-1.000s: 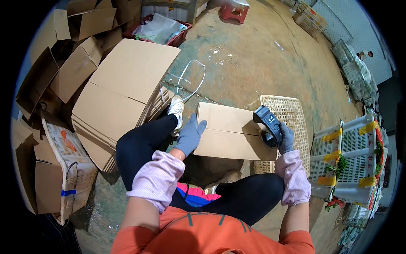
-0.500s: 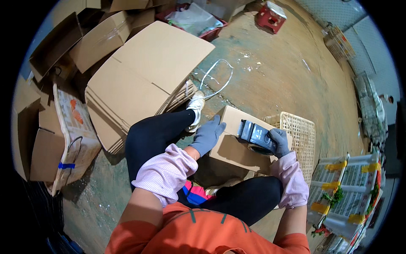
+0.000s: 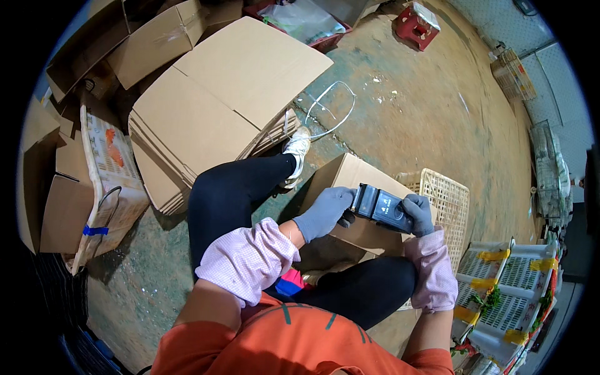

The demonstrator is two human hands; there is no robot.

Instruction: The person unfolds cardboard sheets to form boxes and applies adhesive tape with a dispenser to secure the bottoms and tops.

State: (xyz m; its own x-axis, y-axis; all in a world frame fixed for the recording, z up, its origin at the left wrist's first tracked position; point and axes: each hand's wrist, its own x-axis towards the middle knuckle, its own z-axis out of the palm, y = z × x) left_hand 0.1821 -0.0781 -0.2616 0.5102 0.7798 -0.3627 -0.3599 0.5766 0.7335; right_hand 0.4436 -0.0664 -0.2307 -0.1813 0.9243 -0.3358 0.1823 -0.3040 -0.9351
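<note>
My right hand [image 3: 417, 214], in a grey glove, grips the rear end of a black handheld tape dispenser [image 3: 389, 209]. At its toothed front end, the gloved fingers of my left hand [image 3: 326, 214] are closed; a loose tape end cannot be made out there. Both hands hold the dispenser over a closed brown cardboard box [image 3: 365, 170], which sits between my bent legs. The box's near side is partly hidden by my hands and the dispenser.
A stack of flattened cardboard [image 3: 219, 94] lies at left, beside open boxes [image 3: 156, 47] and a woven basket [image 3: 119, 162]. Another basket [image 3: 447, 200] stands just right of the box. White crates [image 3: 500, 294] are at lower right. A white strap loop [image 3: 350, 100] and red stool [image 3: 417, 26] lie ahead.
My left hand has left the box's left edge and moved right to the front end of the tape dispenser. The dispenser has turned slightly in my right hand.
</note>
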